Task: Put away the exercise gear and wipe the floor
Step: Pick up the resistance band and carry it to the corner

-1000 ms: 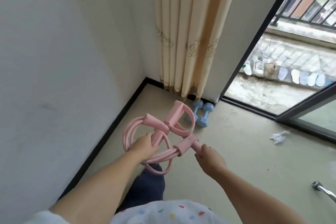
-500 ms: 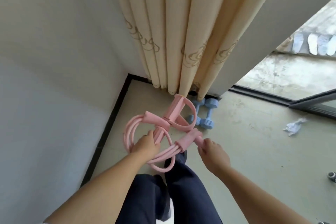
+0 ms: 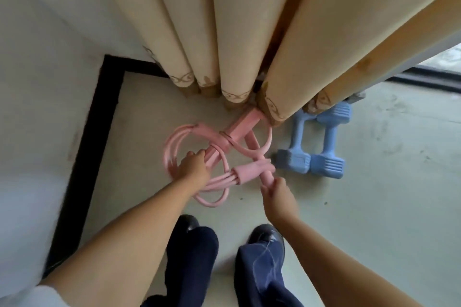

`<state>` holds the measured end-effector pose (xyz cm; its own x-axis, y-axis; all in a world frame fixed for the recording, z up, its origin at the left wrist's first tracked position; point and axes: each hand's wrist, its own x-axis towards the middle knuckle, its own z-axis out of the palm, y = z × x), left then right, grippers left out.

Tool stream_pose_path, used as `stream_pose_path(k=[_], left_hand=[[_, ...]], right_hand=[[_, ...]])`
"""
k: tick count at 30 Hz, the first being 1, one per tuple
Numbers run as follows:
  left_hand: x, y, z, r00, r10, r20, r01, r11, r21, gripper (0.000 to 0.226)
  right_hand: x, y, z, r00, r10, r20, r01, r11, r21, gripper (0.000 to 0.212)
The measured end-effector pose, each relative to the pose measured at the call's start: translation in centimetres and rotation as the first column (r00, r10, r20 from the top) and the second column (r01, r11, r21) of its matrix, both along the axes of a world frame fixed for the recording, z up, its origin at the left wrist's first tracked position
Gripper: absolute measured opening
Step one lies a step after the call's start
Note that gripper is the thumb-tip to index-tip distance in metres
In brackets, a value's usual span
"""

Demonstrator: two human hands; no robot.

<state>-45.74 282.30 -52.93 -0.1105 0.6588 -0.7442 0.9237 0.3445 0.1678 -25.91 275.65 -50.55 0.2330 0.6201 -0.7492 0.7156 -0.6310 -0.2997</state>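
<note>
Holding the pink resistance band (image 3: 219, 157) low in the corner, the left hand (image 3: 192, 169) gripped its middle tubes while the right hand (image 3: 277, 194) pinched a handle end; its far handle pointed toward the curtain (image 3: 249, 32), the blue dumbbells (image 3: 316, 147) just right.

No readable text, label, brand or no. anywhere; only woven scroll pattern along hem of curtain (image 3: 234, 94), far centre.
</note>
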Motion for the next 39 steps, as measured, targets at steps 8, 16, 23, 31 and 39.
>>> stream_pose_path(k=[8,16,23,31,39], left_hand=[[0.3,7.8,-12.2,0.986,-0.153,0.061,0.134,0.961,0.242,0.034],[0.3,8.8,-12.8,0.968,-0.239,0.074,0.23,0.966,0.118,0.03],[2.3,4.9,0.2,0.967,-0.206,0.154,0.213,0.977,-0.03,0.053],[-0.5,-2.2,22.9,0.963,-0.233,0.137,0.23,0.972,0.036,0.042],[-3.1,-5.5,46.4,0.951,-0.296,0.085,0.259,0.918,0.299,0.047]], right_hand=[[-1.0,5.3,-14.3,0.992,-0.115,-0.058,0.123,0.98,0.159,0.018],[-0.5,7.6,-14.6,1.0,-0.002,0.03,0.003,1.0,-0.011,0.051],[-2.9,7.1,-1.2,0.961,0.276,-0.024,-0.277,0.959,-0.064,0.06],[-4.3,3.4,20.5,0.897,0.428,0.111,-0.428,0.904,-0.027,0.055],[-5.8,-0.9,43.1,0.807,0.525,0.269,-0.572,0.809,0.134,0.048]])
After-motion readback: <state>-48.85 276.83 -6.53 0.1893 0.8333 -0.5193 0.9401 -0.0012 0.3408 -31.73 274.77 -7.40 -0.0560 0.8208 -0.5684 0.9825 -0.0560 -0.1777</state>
